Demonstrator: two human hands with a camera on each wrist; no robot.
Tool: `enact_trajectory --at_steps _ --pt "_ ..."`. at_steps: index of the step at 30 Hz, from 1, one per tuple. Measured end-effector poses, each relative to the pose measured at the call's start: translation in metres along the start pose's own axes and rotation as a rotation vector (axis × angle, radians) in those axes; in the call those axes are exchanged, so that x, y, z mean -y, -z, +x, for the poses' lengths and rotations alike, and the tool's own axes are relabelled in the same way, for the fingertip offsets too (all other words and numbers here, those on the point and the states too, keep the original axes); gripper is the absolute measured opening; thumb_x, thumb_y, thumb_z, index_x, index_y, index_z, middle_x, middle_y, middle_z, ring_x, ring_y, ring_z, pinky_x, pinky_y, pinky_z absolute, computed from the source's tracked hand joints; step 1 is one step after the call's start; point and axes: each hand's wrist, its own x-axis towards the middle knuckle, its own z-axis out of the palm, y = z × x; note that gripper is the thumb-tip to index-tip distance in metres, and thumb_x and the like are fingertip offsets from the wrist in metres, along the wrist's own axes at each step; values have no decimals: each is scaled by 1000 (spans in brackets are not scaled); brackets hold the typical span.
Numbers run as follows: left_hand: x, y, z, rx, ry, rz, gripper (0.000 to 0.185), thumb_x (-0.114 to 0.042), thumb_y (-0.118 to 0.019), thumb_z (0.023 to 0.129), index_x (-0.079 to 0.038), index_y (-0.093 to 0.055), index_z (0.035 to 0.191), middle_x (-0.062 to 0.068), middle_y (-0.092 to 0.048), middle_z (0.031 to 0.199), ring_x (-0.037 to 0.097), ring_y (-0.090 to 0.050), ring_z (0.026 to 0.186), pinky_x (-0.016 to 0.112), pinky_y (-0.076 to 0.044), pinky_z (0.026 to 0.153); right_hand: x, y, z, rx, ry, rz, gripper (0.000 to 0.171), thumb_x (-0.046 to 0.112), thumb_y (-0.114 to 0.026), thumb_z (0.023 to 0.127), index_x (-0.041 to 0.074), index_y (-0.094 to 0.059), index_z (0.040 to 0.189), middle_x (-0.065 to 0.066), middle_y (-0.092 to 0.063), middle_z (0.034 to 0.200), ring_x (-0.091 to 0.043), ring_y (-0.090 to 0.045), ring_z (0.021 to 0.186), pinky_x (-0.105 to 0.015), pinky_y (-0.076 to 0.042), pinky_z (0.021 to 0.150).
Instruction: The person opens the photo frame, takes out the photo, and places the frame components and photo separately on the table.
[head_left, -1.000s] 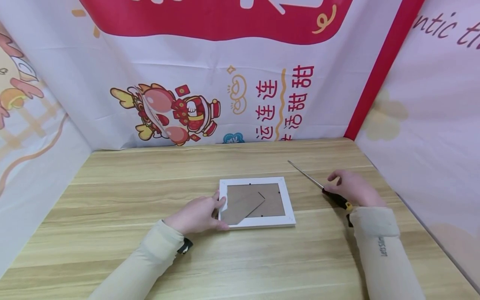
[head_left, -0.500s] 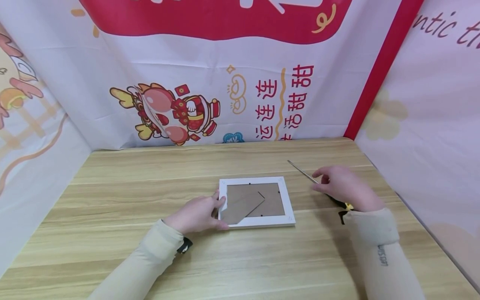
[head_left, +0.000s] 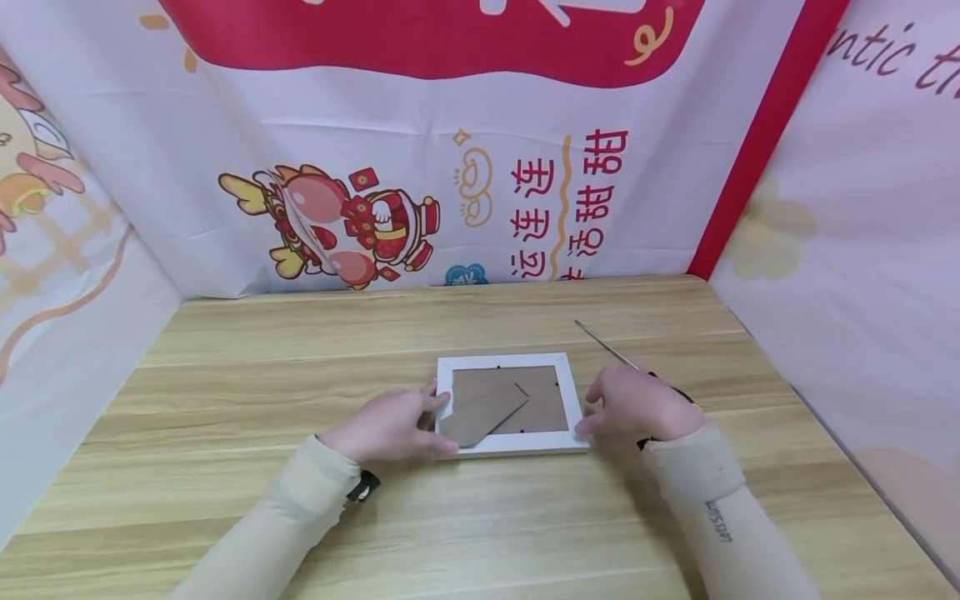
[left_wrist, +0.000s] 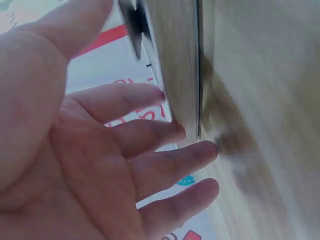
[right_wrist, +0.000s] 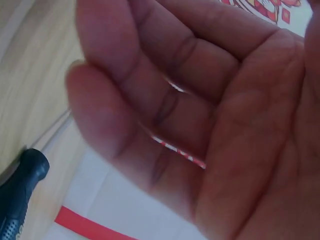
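A white picture frame (head_left: 532, 443) lies face down on the table, its brown backing board (head_left: 550, 408) and angled stand flap (head_left: 480, 414) facing up. At its left side, my left hand (head_left: 393, 427) touches the edge, thumb by the near corner; the left wrist view shows fairly straight fingers (left_wrist: 170, 167) against the frame's side (left_wrist: 180, 65). My right hand (head_left: 637, 404) is at the frame's right side, thumb by the near right corner. Its fingers (right_wrist: 107, 107) bend loosely around nothing. Behind that hand lies a screwdriver (head_left: 607, 347), its dark handle (right_wrist: 22, 195) partly hidden in the head view.
The wood-grain table (head_left: 300, 350) extends around the frame. Printed cloth (head_left: 480, 108) hangs along the back and both sides. Small black tabs (head_left: 557, 384) stand at the backing board's edges.
My right hand has moved left, away from above the screwdriver handle, to the frame's right edge. The screwdriver stays on the table. My left hand and the frame have hardly moved.
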Motion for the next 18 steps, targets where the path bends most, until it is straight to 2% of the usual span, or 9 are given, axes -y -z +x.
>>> enact_trajectory --at_steps 3,7,11,15,18 --pt "5 9 3 -19 -28 -9 70 -46 -70 89 -6 -52 143 15 -46 149 29 -49 131 46 -41 106 1 -7 1 -6 -10 2 49 42 -89 70 8 -77 102 -2 -70 93 -18 -59 80 -39 -51 73" --pt "9 23 15 -58 -62 -6 50 -19 -66 97 -3 -52 143 14 -54 142 32 -51 129 49 -42 105 4 -13 2 9 -15 -21 40 45 -91 65 14 -76 86 3 -64 77 -17 -53 71 -35 -45 64" --pt "13 29 34 -54 -25 -14 60 -2 -70 91 -6 -48 147 11 -49 147 31 -44 136 48 -38 108 9 -15 0 32 -32 -42 39 45 -92 64 17 -72 82 3 -58 69 -17 -49 66 -33 -40 60" --pt "17 28 52 -4 16 -7 71 0 -73 87 -7 -42 150 9 -46 150 28 -41 138 46 -37 109 13 -14 -2 34 -37 -57 38 41 -92 65 15 -72 85 2 -59 72 -18 -51 68 -34 -41 61" --pt "19 27 60 30 17 -11 70 -1 -75 87 -5 -43 150 10 -52 145 25 -49 130 44 -41 107 15 -13 -3 24 -40 -67 38 39 -92 66 14 -71 85 2 -60 73 -19 -52 69 -35 -42 61"
